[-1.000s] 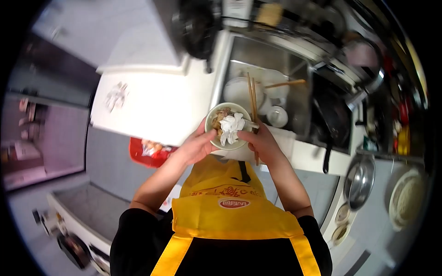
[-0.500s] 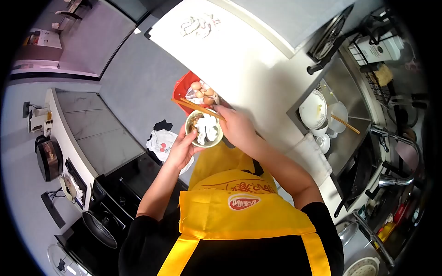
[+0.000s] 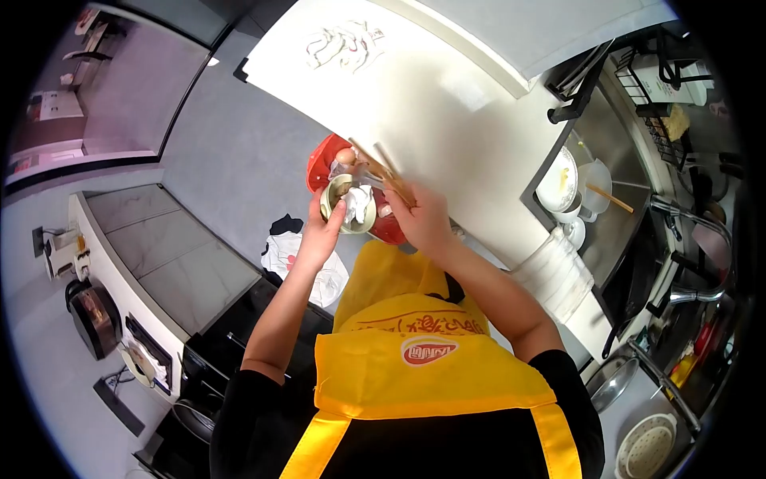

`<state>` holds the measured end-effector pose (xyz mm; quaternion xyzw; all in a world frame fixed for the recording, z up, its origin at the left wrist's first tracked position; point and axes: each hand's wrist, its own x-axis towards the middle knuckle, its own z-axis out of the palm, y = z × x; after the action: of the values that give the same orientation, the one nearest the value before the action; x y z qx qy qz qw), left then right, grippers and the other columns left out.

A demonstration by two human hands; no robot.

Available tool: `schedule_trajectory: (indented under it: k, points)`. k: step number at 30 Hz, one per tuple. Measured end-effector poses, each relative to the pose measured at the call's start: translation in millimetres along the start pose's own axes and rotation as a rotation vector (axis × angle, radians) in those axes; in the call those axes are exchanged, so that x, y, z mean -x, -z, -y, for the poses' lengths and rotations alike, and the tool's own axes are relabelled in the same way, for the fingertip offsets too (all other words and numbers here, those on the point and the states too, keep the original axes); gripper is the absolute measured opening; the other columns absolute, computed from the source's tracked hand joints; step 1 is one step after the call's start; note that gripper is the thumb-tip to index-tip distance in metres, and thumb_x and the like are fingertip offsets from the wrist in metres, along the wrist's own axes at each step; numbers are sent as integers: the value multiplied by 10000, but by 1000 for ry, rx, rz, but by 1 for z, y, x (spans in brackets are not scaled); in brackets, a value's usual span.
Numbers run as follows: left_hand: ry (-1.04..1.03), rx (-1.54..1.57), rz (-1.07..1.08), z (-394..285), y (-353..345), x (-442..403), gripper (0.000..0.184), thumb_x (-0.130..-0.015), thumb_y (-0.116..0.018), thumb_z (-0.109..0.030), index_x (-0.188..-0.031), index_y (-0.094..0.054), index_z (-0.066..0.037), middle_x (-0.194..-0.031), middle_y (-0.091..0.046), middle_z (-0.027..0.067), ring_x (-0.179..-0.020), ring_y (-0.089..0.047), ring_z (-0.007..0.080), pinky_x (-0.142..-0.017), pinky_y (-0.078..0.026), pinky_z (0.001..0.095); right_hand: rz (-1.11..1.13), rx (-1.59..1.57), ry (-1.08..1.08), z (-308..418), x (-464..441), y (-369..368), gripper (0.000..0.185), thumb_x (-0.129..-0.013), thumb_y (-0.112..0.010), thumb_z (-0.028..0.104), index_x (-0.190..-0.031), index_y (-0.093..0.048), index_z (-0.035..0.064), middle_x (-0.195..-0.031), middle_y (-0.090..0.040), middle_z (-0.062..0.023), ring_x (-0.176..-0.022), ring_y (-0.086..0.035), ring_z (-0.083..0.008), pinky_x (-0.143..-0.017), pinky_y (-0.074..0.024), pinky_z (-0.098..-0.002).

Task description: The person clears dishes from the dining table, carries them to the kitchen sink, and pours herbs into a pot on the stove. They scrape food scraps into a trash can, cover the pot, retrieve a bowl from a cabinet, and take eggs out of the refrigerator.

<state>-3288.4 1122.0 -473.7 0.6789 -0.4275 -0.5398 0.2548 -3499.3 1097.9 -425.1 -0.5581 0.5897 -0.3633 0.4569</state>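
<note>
My left hand (image 3: 322, 230) grips a small pale bowl (image 3: 368, 224) by its side, with the thumb over the rim. Crumpled white tissue (image 3: 359, 203) and some brownish bits lie in the bowl. Wooden chopsticks (image 3: 381, 164) are held in my right hand (image 3: 423, 222), their tips pointing up and left beyond the bowl. Below and behind the bowl is a red container (image 3: 321, 161), holding brown eggs or eggshells (image 3: 345, 156); which of these, I cannot tell.
A white counter (image 3: 447, 152) runs along the right, with crumpled white cloth or plastic (image 3: 345, 46) at its far end. Beyond it, a sink (image 3: 630, 156) holds a white plate (image 3: 552, 184) and other dishes. White clothing (image 3: 315, 267) lies on the floor.
The bowl has moved slightly up and tilted. The chopsticks have swung from lying across its rim to pointing up and right of it. My right hand has shifted right.
</note>
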Motion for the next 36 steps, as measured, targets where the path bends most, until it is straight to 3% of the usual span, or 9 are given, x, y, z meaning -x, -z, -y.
schedule_trajectory:
  k: [5,8,13,16,20,29,32,34,36]
  points:
    - [-22,11,79,-2,7,-13,745,-922,-517,-472,-1412,-267,30,-1290,-511,243,-1194,-509,320,-987,-401,345,77,-133,-122,-16,-5,-19,160,-867,-625,148,-931,-667,7,-774,-651,-149,-653,-630,-236,-618,-482,-329]
    - [-62,-229,54,-12,9,-16,744,-908,-524,-477,-1414,-274,7,-1266,-513,278,-1157,-531,379,-949,-433,381,188,284,-221,-26,-1,-19,167,-859,-626,150,-939,-660,8,-822,-657,-157,-706,-636,-280,-646,-492,-340]
    - [-145,-676,-112,-35,9,-14,692,-872,-532,-522,-1390,-346,-104,-1065,-579,276,-898,-609,460,-754,-501,497,-15,149,57,-19,16,-19,164,-828,-609,129,-965,-653,50,-822,-639,-139,-737,-624,-325,-642,-497,-402]
    - [-130,-721,-84,-44,9,-15,700,-873,-526,-529,-1387,-344,-91,-1053,-582,278,-896,-610,459,-749,-505,491,133,295,-55,-36,10,-31,140,-833,-600,118,-945,-655,55,-845,-640,-122,-760,-628,-312,-652,-500,-408]
    - [-96,-795,-106,-45,11,-12,700,-877,-520,-529,-1392,-342,-88,-1060,-578,283,-910,-610,452,-756,-506,483,-30,193,58,-24,22,-15,152,-840,-627,132,-946,-651,25,-849,-635,-166,-757,-614,-357,-640,-491,-406]
    - [-67,-719,-192,-52,18,-6,722,-885,-508,-543,-1406,-348,-70,-1182,-555,276,-1032,-586,437,-848,-485,448,-8,187,-68,-24,27,0,178,-828,-621,174,-950,-667,53,-799,-643,-153,-744,-628,-337,-661,-501,-415]
    - [-95,-328,-29,-38,30,-4,621,-936,-516,-425,-1381,-369,-19,-1288,-524,231,-1098,-585,302,-897,-465,360,-79,-92,-142,-13,35,10,221,-857,-643,245,-953,-683,50,-751,-657,-149,-633,-646,-264,-603,-500,-373]
    - [-23,75,214,-68,25,19,510,-996,-439,-313,-1402,-345,-18,-1281,-525,120,-1150,-518,190,-948,-434,306,45,-430,-242,11,31,15,213,-862,-645,150,-1002,-670,-9,-807,-699,-96,-668,-651,-128,-649,-511,-254]
    - [140,242,280,-78,18,37,527,-996,-436,-341,-1420,-334,-45,-1320,-486,88,-1155,-517,178,-946,-443,302,95,-650,-354,12,33,21,303,-887,-637,163,-1146,-608,9,-791,-662,-50,-637,-628,-102,-578,-497,-238]
